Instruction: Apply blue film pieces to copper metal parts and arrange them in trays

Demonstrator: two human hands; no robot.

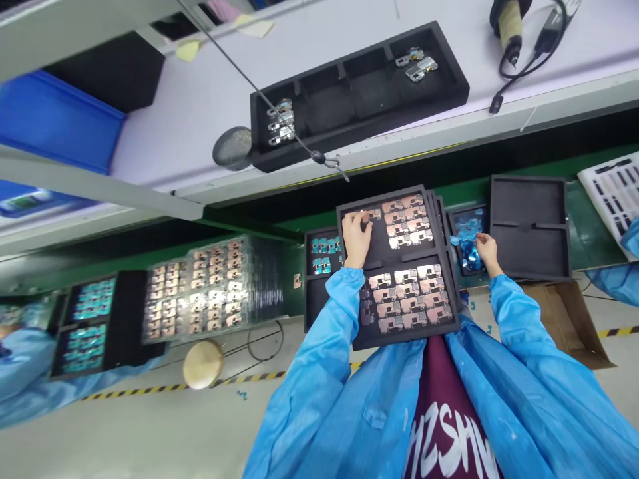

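Observation:
In front of me a black partitioned tray (pixel 399 255) holds rows of copper-coloured metal plates (pixel 409 297), on top of a stack of similar trays. My left hand (pixel 356 241) is over its upper left compartment. The fingers are curled together at a small metal plate (pixel 373 214), gripping its left end. To the right, my right hand (pixel 487 253) is at a small dark box with shiny blue film pieces (pixel 468 238). Its thumb and fingertips are pinched at the film's edge; exactly what lies between them is too small to make out.
A black two-part tray (pixel 529 229) lies at the right, a tray with teal-filmed parts (pixel 324 253) at the left. Clear plastic trays (pixel 214 286) of copper plates stand further left. On the shelf are a long black tray (pixel 359 93) and an electric screwdriver (pixel 511 33). Co-workers' sleeves (pixel 30 372) show.

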